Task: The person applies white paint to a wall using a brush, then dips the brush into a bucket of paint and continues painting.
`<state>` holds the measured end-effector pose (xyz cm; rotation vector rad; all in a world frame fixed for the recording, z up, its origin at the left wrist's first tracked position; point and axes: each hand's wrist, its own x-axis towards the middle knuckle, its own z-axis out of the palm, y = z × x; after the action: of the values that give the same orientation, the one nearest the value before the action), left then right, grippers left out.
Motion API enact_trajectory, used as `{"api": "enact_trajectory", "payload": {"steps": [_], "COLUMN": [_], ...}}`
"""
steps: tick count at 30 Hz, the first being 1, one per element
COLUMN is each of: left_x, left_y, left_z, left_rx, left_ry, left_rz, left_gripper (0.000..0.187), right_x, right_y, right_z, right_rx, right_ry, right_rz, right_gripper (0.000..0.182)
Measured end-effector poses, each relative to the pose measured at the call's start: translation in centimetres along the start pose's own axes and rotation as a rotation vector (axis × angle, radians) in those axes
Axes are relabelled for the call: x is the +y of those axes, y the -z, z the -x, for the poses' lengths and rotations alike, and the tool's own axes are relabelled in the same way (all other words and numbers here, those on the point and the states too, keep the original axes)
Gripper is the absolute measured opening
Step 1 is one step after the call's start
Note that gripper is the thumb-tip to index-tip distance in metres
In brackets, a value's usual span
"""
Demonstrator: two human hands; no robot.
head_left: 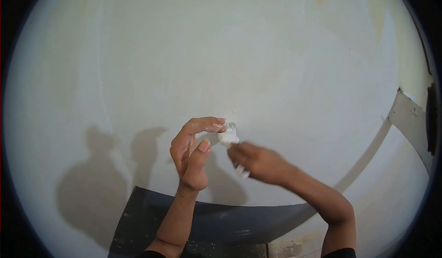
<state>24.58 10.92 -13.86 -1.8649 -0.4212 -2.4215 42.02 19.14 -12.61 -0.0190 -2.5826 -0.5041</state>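
Note:
My right hand (258, 162) is closed around the handle of a small white-coated brush (228, 137), and the handle's white end sticks out below the fist. Its head points up, close to the wall (258, 74), with streaky bristles at the tip. My left hand (188, 150) is raised to the left of it, fingers bent over to the right and thumb standing apart. White smears mark those fingers and the palm. The left fingertips are right at the brush head, overlapping it in this view, and nothing shows in the palm.
Below my hands, a dark panel or surface (221, 221) with white specks runs along the wall's foot. At the right are a grey strip (409, 115) and a dark upright object (432, 120). Yellowish patches show high on the wall, and shadows fall at left.

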Motion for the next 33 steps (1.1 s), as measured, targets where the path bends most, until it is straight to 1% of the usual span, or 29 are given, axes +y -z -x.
{"api": "enact_trajectory", "payload": {"steps": [1, 2, 3, 4, 5, 7, 9, 12, 13, 14, 15, 16, 19, 20, 22, 23, 25, 26, 27, 28, 29, 30, 31, 33], "left_x": [0.0, 0.2, 0.3, 0.4, 0.6, 0.9, 1.0, 1.3, 1.2, 1.2, 1.3, 1.1, 1.2, 0.9, 0.6, 0.4, 0.0, -0.1, -0.2, -0.2, -0.1, 0.2, 0.4, 0.5], "left_y": [-0.1, -0.4, -0.6, -0.9, -1.2, -1.7, -2.3, -2.7, -2.5, -2.6, -2.7, -2.6, -3.1, -3.1, -3.2, -3.2, -3.1, -3.1, -3.2, -3.5, -3.7, -3.8, -3.7, -3.8], "left_z": [-0.1, -0.3, -0.6, -0.8, -1.0, -1.5, -1.7, -2.0, -1.7, -1.6, -1.6, -1.5, -1.0, -0.7, -0.2, -0.1, 0.3, 0.6, 0.7, 0.8, 0.8, 0.7, 0.7, 0.4], "left_rx": [-0.011, -0.008, -0.006, -0.006, -0.013, -0.022, -0.023, -0.033, -0.029, -0.024, -0.023, -0.020, -0.025, -0.029, -0.038, -0.038, -0.035, -0.039, -0.044, -0.049, -0.048, -0.046, -0.044, -0.057], "left_ry": [-0.001, 0.006, 0.013, 0.022, 0.025, 0.026, 0.018, 0.023, 0.026, 0.032, 0.038, 0.045, 0.068, 0.060, 0.048, 0.053, 0.066, 0.064, 0.064, 0.063, 0.061, 0.059, 0.056, 0.041], "left_rz": [0.002, 0.040, 0.078, 0.116, 0.119, 0.123, 0.130, 0.132, 0.134, 0.128, 0.121, 0.115, 0.109, 0.106, 0.094, 0.093, 0.096, 0.087, 0.079, 0.071, 0.074, 0.074, 0.075, 0.086], "left_gripper": [0.035, 0.034, 0.033, 0.034, 0.033, 0.033, 0.033, 0.033, 0.033, 0.033, 0.033, 0.033, 0.033, 0.033, 0.033, 0.033, 0.032, 0.032, 0.032, 0.033, 0.032, 0.032, 0.032, 0.032], "right_x": [1.2, 2.3, 3.2, 3.8, 4.5, 5.4, 5.3, 5.3, 4.1, 3.9, 3.7, 3.8, 1.4, 0.8, -0.3, -0.6, 0.6, 1.2, 2.4, 3.9, 4.4, 5.2, 6.1, 6.4], "right_y": [1.3, 3.4, 5.6, 7.9, 10.2, 13.6, 15.5, 13.4, 11.8, 9.8, 7.8, 4.5, 0.0, -1.3, -1.3, -0.7, 1.3, 2.9, 4.1, 6.1, 8.3, 10.4, 12.0, 15.0], "right_z": [-0.1, -0.7, -1.3, -2.1, -2.8, -3.7, -4.1, -3.1, -2.6, -2.1, -1.6, -0.7, 2.0, 2.9, 3.7, 4.1, 3.9, 3.5, 2.9, 2.1, 1.0, -0.1, -1.0, -2.7], "right_rx": [0.075, 0.150, 0.207, 0.302, 0.367, 0.468, 0.446, 0.424, 0.235, 0.167, 0.149, 0.143, 0.057, 0.095, -0.031, -0.082, -0.053, -0.015, 0.116, 0.206, 0.284, 0.329, 0.391, 0.456], "right_ry": [-0.091, -0.107, -0.212, -0.273, -0.285, -0.256, -0.283, -0.201, -0.281, -0.088, 0.119, 0.165, 0.337, 0.337, 0.253, 0.197, -0.042, -0.158, -0.158, -0.093, -0.246, -0.274, -0.272, -0.236], "right_rz": [-0.166, -0.121, -0.138, -0.117, -0.092, 0.078, 0.167, 0.271, 0.437, 0.696, 0.960, 0.865, 0.962, 0.822, 0.620, 0.517, 0.076, -0.047, -0.070, -0.020, -0.095, -0.021, -0.032, 0.142], "right_gripper": [0.038, 0.036, 0.031, 0.023, 0.017, 0.021, 0.021, 0.025, 0.031, 0.030, 0.032, 0.032, 0.024, 0.022, 0.024, 0.026, 0.033, 0.037, 0.037, 0.034, 0.028, 0.021, 0.016, 0.012]}}
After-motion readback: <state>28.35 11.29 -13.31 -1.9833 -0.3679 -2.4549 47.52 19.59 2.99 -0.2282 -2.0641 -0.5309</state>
